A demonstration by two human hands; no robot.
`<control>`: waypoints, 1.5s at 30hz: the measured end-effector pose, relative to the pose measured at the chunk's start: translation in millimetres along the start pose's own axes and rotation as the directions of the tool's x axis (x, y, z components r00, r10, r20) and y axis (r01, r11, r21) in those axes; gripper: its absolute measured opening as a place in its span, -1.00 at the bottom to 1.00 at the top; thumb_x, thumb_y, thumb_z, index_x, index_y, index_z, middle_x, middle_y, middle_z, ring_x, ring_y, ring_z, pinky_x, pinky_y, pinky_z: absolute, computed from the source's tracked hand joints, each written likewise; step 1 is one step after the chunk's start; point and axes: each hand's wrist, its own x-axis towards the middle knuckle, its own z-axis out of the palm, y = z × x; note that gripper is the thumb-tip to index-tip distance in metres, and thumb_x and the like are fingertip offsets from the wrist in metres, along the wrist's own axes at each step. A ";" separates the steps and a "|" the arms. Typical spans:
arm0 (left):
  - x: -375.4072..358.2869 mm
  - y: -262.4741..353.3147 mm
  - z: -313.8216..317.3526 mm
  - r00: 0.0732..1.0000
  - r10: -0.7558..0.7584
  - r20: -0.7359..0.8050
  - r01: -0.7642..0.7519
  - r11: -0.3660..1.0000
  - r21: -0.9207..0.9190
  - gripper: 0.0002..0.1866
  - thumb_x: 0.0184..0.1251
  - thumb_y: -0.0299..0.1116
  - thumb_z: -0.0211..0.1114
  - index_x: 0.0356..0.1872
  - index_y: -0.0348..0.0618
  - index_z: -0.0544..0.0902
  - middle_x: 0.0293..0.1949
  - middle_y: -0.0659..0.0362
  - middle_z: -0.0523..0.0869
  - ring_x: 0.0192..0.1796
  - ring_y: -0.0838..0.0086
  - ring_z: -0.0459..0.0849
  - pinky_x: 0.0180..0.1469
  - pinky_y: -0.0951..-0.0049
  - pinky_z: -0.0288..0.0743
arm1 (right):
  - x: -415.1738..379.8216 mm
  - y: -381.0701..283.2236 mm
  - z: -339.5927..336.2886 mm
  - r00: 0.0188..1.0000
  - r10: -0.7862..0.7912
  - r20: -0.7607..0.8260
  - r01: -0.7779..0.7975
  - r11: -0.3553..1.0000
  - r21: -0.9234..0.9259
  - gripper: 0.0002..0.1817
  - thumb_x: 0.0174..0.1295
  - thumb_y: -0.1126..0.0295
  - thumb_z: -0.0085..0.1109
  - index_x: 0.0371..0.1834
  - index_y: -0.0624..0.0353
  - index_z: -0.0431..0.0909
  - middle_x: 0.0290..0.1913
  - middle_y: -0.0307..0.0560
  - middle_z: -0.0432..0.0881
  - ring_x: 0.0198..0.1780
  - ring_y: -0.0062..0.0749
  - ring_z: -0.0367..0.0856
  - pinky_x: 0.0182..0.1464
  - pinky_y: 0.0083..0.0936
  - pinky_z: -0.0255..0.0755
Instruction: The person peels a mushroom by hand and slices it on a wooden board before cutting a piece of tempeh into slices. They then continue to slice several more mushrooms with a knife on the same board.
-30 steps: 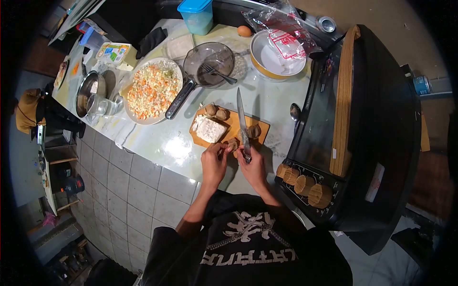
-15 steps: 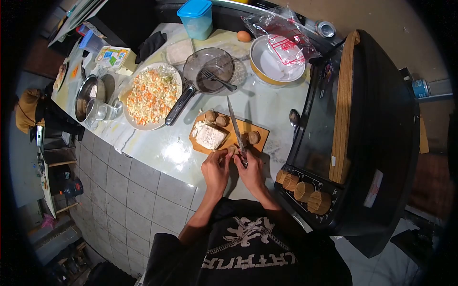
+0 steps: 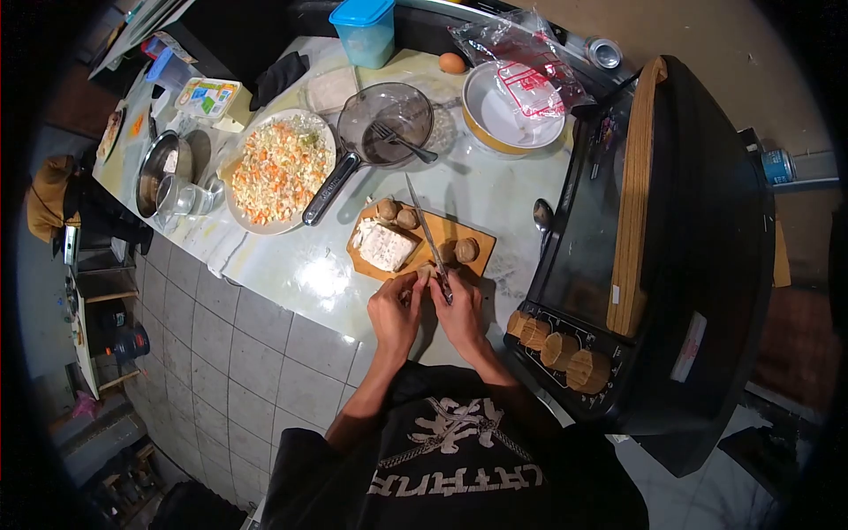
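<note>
My left hand [image 3: 395,306] is closed, its fingertips pinching a small brown mushroom [image 3: 427,270] at the near edge of the wooden cutting board [image 3: 447,230]. In my right hand [image 3: 460,307] is a knife [image 3: 421,215], its long blade pointing away from me across the board. The two hands nearly meet at the mushroom. A white block [image 3: 385,246] with a crumbly surface sits on the board's left part. Behind it are two brown mushrooms [image 3: 405,218], and another mushroom [image 3: 466,251] lies right of the knife. My fingers partly hide the held piece.
Beyond the board are a frying pan [image 3: 358,126] with a fork [image 3: 405,144] and a plate [image 3: 232,201] of chopped vegetables. A bowl [image 3: 481,132], plastic bag and egg [image 3: 452,63] stand farther back. A black oven [image 3: 698,238] borders the right, beside a spoon [image 3: 543,216].
The knife's tip has swung slightly left, while both hands stay at the mushroom. The whole view has shifted a little.
</note>
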 end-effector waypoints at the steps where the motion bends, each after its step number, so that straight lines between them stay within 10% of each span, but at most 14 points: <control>1: -1.6 -0.6 -3.3 0.999 -0.038 0.036 0.039 0.999 -0.038 -0.79 0.20 -0.38 0.33 -0.29 -0.36 0.67 -0.48 0.00 0.68 -0.50 0.33 0.65 -0.41 0.42 0.47 | -2.1 -1.8 -1.5 1.000 0.000 0.002 0.000 1.000 0.001 -0.86 0.16 0.49 0.18 -0.34 0.36 0.46 -0.48 0.19 0.57 -0.39 0.13 0.57 -0.41 -0.20 0.40; 6: -10.8 -8.8 -26.7 0.950 -0.058 0.306 0.210 0.844 -0.494 -0.61 0.36 -0.20 0.20 -0.01 -0.35 0.54 -0.35 0.26 0.56 -0.42 0.58 0.47 -0.37 0.55 0.38 | -13.2 -8.0 -19.0 0.997 0.046 0.060 -0.043 0.998 -0.054 -0.84 0.22 0.42 0.15 -0.32 0.32 0.50 -0.51 0.10 0.60 -0.47 -0.06 0.64 -0.46 -0.37 0.43; 8: -6.1 1.0 -48.4 0.707 -0.163 0.688 0.675 0.445 -0.589 -0.49 0.45 -0.05 0.02 0.15 -0.32 0.41 -0.30 0.36 0.34 -0.36 0.65 0.28 -0.37 0.63 0.28 | -17.2 -17.4 -26.8 0.995 0.042 0.091 -0.044 0.999 0.014 -0.82 0.27 0.41 0.10 -0.32 0.35 0.50 -0.58 0.00 0.58 -0.56 -0.31 0.62 -0.50 -0.45 0.40; 15: -8.2 45.4 -66.9 0.819 -0.019 0.574 0.524 0.433 -0.733 -0.45 0.40 -0.22 0.11 0.29 -0.36 0.28 -0.27 0.35 0.32 -0.31 0.67 0.27 -0.23 0.67 0.22 | -25.4 -68.0 -56.9 0.990 0.006 0.139 -0.058 0.929 0.366 -0.80 0.37 0.42 -0.08 -0.26 0.33 0.50 -0.65 -0.24 0.46 -0.63 -0.71 0.37 -0.57 -0.65 0.22; 22: -17.8 65.6 -72.6 0.943 0.146 0.299 0.143 0.634 -0.760 -0.43 0.13 -0.51 0.37 0.20 -0.31 0.40 -0.29 0.25 0.51 -0.28 0.59 0.49 -0.20 0.59 0.40 | -39.1 -82.8 -71.7 0.990 -0.009 0.138 -0.047 0.918 0.394 -0.83 0.34 0.44 -0.04 -0.27 0.32 0.50 -0.65 -0.12 0.48 -0.64 -0.51 0.46 -0.55 -0.55 0.30; 29: -22.8 67.6 -64.9 0.960 0.159 0.230 0.102 0.567 -0.817 -0.72 0.11 -0.46 0.41 -0.18 -0.24 0.54 -0.37 0.20 0.58 -0.34 0.52 0.53 -0.09 0.49 0.47 | -45.2 -83.0 -82.8 0.986 -0.005 0.164 -0.073 0.882 0.465 -0.80 0.37 0.43 -0.09 -0.29 0.33 0.49 -0.65 -0.15 0.46 -0.62 -0.54 0.45 -0.53 -0.55 0.30; 36: -22.9 75.4 -49.8 0.942 0.022 0.334 0.326 0.172 -0.930 -0.88 0.25 -0.47 0.29 -0.31 -0.23 0.50 -0.33 0.20 0.60 -0.33 0.58 0.52 -0.20 0.58 0.42 | -46.9 -88.4 -83.6 0.989 -0.087 0.121 0.029 0.909 0.416 -0.79 0.39 0.45 -0.14 -0.32 0.33 0.46 -0.64 -0.14 0.45 -0.61 -0.48 0.48 -0.50 -0.53 0.34; 45: -15.8 86.6 -47.4 0.929 0.090 0.358 0.313 0.324 -0.893 -0.87 0.24 -0.56 0.26 -0.28 -0.24 0.47 -0.35 0.17 0.63 -0.33 0.58 0.57 -0.24 0.62 0.46 | -38.7 -86.8 -87.5 0.978 -0.206 0.016 0.193 0.939 0.285 -0.84 0.35 0.47 -0.09 -0.32 0.31 0.46 -0.61 -0.08 0.47 -0.59 -0.28 0.51 -0.51 -0.43 0.36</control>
